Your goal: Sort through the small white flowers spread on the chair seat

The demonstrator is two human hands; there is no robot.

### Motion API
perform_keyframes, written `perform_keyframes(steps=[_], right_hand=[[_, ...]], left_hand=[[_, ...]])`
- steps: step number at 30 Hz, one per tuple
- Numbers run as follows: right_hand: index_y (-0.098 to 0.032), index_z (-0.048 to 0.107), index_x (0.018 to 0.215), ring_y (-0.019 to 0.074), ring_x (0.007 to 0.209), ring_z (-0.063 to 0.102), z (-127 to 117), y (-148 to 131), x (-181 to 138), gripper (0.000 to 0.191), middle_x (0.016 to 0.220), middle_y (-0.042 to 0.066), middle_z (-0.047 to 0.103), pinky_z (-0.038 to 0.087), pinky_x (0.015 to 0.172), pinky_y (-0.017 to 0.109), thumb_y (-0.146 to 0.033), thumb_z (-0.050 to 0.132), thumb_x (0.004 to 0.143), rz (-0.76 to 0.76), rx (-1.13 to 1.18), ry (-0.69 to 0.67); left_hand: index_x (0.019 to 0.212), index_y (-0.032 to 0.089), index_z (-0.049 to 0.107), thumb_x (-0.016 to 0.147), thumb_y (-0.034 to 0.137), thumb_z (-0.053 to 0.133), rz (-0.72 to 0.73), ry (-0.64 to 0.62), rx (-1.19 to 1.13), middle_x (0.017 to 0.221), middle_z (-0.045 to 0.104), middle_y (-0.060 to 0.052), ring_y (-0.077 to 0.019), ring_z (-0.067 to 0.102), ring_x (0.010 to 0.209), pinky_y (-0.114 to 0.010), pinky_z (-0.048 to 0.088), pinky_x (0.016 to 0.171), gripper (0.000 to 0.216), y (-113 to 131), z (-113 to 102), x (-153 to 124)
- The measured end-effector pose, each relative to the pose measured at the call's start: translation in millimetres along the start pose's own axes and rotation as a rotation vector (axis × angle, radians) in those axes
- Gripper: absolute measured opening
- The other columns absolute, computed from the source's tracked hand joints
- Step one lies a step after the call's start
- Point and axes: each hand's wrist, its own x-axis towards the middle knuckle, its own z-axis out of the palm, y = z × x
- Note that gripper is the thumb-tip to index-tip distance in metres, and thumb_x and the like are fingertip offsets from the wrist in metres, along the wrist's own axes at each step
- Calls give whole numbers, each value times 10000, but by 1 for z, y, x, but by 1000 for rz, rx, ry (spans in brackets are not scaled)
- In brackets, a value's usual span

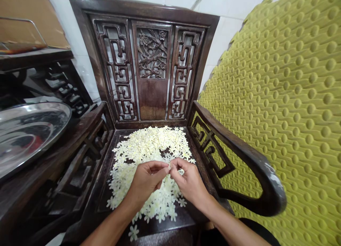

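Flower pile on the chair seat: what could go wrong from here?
1. The flower pile spreads toward the front edge of the chair seat. One stray flower lies close to that edge, so the forearms above could sweep more off.
2. The left hand and right hand pinch a single small flower at the fingertips. It may tear, or drop into the pile and be hard to find.
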Motion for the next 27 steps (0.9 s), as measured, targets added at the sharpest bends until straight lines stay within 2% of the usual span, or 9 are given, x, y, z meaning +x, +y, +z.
perform_keyframes(steps=[8,15,20,23,27], right_hand=[[-180,583,745,127,637,535,-1,-1,0,197,667,-22,573,394,591,221,-176,478,912,40,47,-46],[-188,619,828,162,781,592,-4,-8,0,204,788,11,653,414,772,283,-163,458,950,-83,-61,-76],[-200,635,934,174,830,606,-5,-13,-1,131,853,17,671,402,828,306,-233,509,956,-102,-72,-105],[-200,631,892,171,793,598,-5,-11,0,139,827,14,669,396,802,302,-233,512,956,-110,-92,-87],[-191,592,766,156,713,563,-6,-6,2,240,726,-2,629,377,754,292,-206,467,970,-106,-120,-33]], left_hand=[[812,144,730,728,350,755,12,19,60,470,503,53,-45,369,377,-161,255,362,224,0,0,0],[713,137,673,737,308,722,93,46,156,536,557,33,-48,413,382,-171,317,380,180,-6,-1,3],[730,148,652,768,299,682,109,52,151,501,500,59,-46,389,385,-160,297,378,159,-6,-2,4],[716,148,646,761,284,680,113,36,169,526,516,54,-44,392,387,-166,306,384,148,-4,-2,3],[723,145,650,756,277,672,98,33,181,583,569,32,-42,403,385,-175,315,390,139,-2,-1,2]])
